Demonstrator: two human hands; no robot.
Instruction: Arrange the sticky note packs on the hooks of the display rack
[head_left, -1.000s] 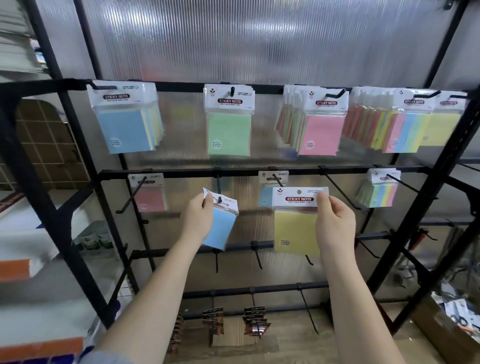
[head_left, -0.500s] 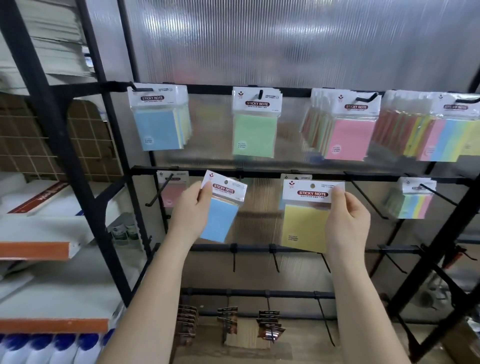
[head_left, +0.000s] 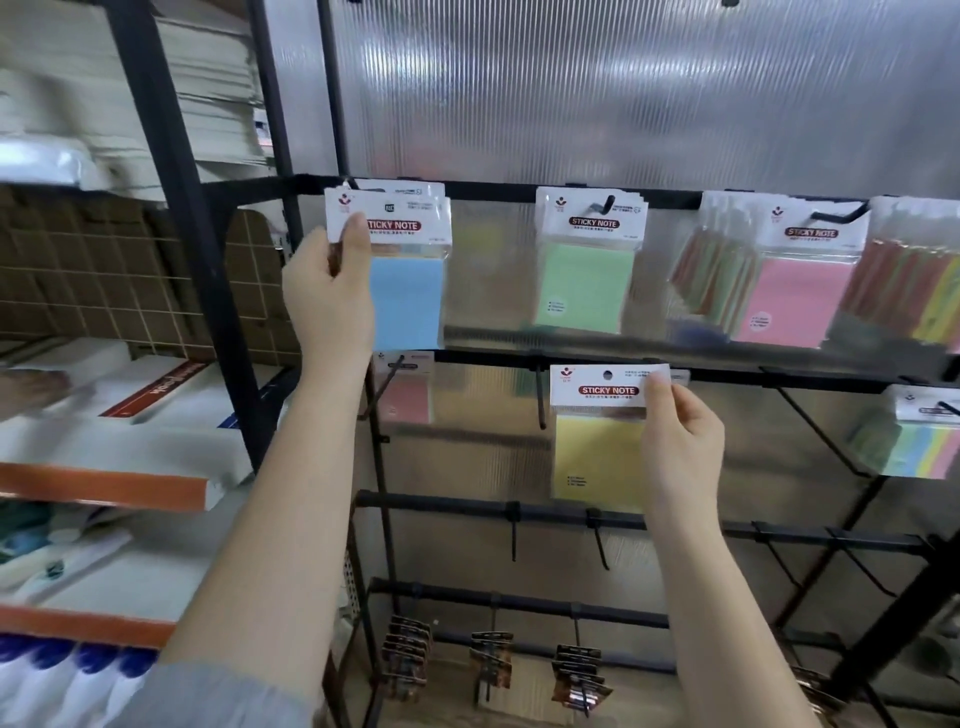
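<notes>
1. The blue sticky note pack (head_left: 408, 291) is up at the top bar of the display rack (head_left: 519, 191), at its leftmost hook, against the other packs hanging there.
2. The left hand (head_left: 332, 291) has its grip pinched on the white header card of that pack, thumb across the front near the label.
3. The yellow sticky note pack (head_left: 597, 447) is lower, in front of the second bar, with its punched hole free of any hook.
4. The right hand (head_left: 680, 447) has its grip pinched on the right edge of that pack's header card.
5. Along the top bar hang a green pack (head_left: 584, 286), then a pink pack (head_left: 795, 301) in front of a fanned bunch.
6. A multicolour pack (head_left: 914, 447) hangs on the second bar at far right; a pink one (head_left: 410, 400) hangs at that bar's left end.
7. White boxes (head_left: 156, 415) lie on the orange-edged shelving to the left.
</notes>
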